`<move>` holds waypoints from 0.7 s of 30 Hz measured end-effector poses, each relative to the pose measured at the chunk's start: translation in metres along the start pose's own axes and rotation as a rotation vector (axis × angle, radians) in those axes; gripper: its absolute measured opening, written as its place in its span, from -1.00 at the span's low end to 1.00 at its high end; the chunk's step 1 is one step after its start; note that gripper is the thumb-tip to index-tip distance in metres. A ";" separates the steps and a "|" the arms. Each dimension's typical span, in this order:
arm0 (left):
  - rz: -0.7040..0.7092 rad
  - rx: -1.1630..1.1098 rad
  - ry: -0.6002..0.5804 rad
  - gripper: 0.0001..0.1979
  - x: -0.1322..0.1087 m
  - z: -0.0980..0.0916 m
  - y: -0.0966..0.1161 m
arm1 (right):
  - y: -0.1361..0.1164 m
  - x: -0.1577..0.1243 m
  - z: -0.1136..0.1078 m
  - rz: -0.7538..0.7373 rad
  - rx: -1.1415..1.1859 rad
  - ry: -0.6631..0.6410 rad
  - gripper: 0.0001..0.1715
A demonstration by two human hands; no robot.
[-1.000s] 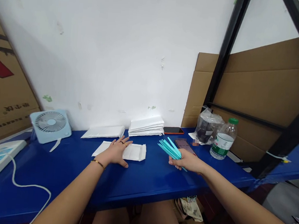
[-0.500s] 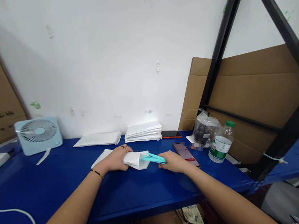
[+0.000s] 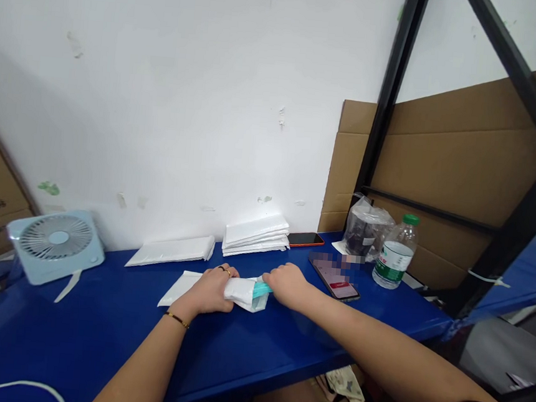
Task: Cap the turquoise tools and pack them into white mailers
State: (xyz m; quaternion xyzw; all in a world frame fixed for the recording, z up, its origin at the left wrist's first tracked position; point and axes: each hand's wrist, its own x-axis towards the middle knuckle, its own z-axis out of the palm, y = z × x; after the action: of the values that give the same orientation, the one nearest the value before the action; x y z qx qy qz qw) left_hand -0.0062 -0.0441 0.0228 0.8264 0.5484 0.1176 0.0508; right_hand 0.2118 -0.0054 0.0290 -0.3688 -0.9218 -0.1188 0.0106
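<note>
A white padded envelope [image 3: 240, 291] lies on the blue table, its open end facing right. My left hand [image 3: 214, 289] is wrapped round the envelope's middle. At the mouth, my right hand [image 3: 287, 284] is closed on a turquoise item [image 3: 261, 289], whose left part sits inside the opening. The item's far end is hidden in the envelope, and its near end is covered by my fingers. Behind my hands stands a stack of white envelopes [image 3: 256, 234], with further flat white envelopes [image 3: 172, 250] to its left.
A light blue fan [image 3: 59, 239] stands at the left, near a white cable [image 3: 8, 382]. On the right are a lit phone [image 3: 334, 275], a dark phone [image 3: 306, 239], a bagged cup [image 3: 363, 231] and a water bottle [image 3: 394, 256]. A black metal frame [image 3: 387, 99] rises behind them.
My right hand has moved left to the envelope's mouth, and the turquoise item has gone deeper inside. My left hand keeps its hold. The view has shifted slightly.
</note>
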 end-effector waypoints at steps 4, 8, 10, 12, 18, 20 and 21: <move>-0.025 0.040 -0.013 -0.55 0.002 0.006 0.004 | -0.022 0.018 -0.002 0.065 0.102 -0.003 -0.63; -0.042 0.057 0.017 -0.39 -0.003 0.008 0.001 | -0.010 0.023 -0.005 -0.032 0.359 -0.054 -0.28; -0.068 0.030 0.047 -0.17 -0.011 0.004 -0.010 | 0.006 0.011 -0.002 -0.083 0.631 -0.047 0.01; -0.124 -0.038 0.084 -0.06 -0.021 -0.002 -0.027 | 0.019 -0.007 0.008 0.034 1.021 0.017 0.01; -0.682 -0.263 0.318 -0.26 -0.034 -0.010 -0.068 | -0.005 -0.031 0.048 0.757 1.752 0.582 -0.30; -0.718 -0.327 0.286 -0.29 -0.033 -0.007 -0.067 | -0.026 -0.023 0.049 0.806 1.826 0.609 -0.29; -0.702 -0.343 0.268 -0.30 -0.032 -0.006 -0.065 | -0.035 -0.019 0.047 0.794 1.863 0.580 -0.28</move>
State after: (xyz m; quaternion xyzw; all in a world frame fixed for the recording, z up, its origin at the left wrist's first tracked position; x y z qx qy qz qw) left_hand -0.0774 -0.0484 0.0101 0.5459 0.7713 0.2892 0.1532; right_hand 0.2045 -0.0322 -0.0262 -0.4478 -0.4241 0.5648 0.5482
